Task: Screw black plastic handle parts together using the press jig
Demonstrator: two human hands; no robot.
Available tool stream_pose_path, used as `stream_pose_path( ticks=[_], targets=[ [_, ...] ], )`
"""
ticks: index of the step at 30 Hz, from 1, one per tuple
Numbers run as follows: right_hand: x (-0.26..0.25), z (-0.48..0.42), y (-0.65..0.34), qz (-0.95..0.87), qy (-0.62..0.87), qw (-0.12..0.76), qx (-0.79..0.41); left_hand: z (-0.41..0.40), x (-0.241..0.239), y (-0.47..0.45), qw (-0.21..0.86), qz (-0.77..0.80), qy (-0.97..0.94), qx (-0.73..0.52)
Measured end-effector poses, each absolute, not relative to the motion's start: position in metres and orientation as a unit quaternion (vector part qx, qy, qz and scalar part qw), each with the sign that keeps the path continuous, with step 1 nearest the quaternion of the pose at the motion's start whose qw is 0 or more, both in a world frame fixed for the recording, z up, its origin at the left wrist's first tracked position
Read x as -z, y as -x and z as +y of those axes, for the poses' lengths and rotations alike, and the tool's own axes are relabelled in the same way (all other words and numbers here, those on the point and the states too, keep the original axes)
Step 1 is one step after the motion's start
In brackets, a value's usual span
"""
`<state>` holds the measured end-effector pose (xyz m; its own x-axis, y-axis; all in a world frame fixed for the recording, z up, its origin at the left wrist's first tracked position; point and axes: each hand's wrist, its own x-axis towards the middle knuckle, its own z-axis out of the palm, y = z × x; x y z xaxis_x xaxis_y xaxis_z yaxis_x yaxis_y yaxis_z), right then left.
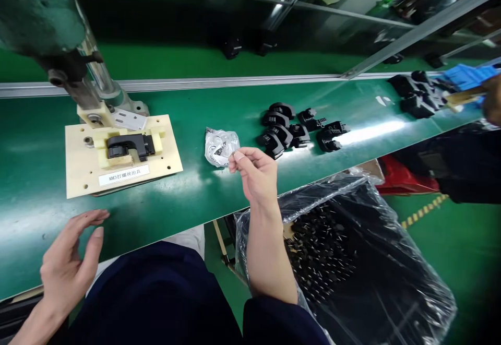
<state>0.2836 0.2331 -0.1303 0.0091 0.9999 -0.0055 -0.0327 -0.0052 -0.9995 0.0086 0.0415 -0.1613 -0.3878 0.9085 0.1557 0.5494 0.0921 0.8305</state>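
My right hand (254, 173) is raised over the green belt (203, 199), its thumb and forefinger pinched on something tiny that I cannot make out, right beside a small crumpled clear bag (219, 145). My left hand (72, 264) hovers at the near edge of the belt with fingers spread and nothing in it. A beige fixture plate (121, 170) with a white label lies under a green press (43, 11) and holds a black plastic part (129, 145). Several loose black plastic parts (297, 128) lie on the belt to the right of the bag.
A large plastic-lined bin (352, 261) full of black parts stands by my right side below the belt. More black parts (417, 94) and a blue object (467, 76) lie at the far right, where another person's hand (493, 99) shows. A metal rail (195, 83) borders the belt.
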Motion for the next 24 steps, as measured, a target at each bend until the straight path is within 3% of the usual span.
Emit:
stream_pose_path(
  ticks=[4,8,11,19,24],
  targets=[
    [0.133,0.195,-0.254,-0.540,0.436,0.492,-0.525,0.061,0.143,-0.035,0.368,0.668,-0.440,-0.474],
    [0.142,0.164,-0.223,-0.756,0.305,0.489,-0.310,0.084,0.127,-0.049,0.611,0.575,-0.286,-0.463],
    [0.145,0.157,-0.210,-0.849,0.178,0.466,-0.176,0.093,0.123,-0.047,0.716,0.495,-0.191,-0.453],
    [0.146,0.165,-0.194,-0.892,0.064,0.427,-0.135,0.082,0.128,-0.030,0.770,0.473,-0.111,-0.413],
    [0.159,0.152,-0.185,-0.869,0.102,0.449,-0.181,0.081,0.128,-0.031,0.730,0.508,-0.135,-0.437]
  ],
)
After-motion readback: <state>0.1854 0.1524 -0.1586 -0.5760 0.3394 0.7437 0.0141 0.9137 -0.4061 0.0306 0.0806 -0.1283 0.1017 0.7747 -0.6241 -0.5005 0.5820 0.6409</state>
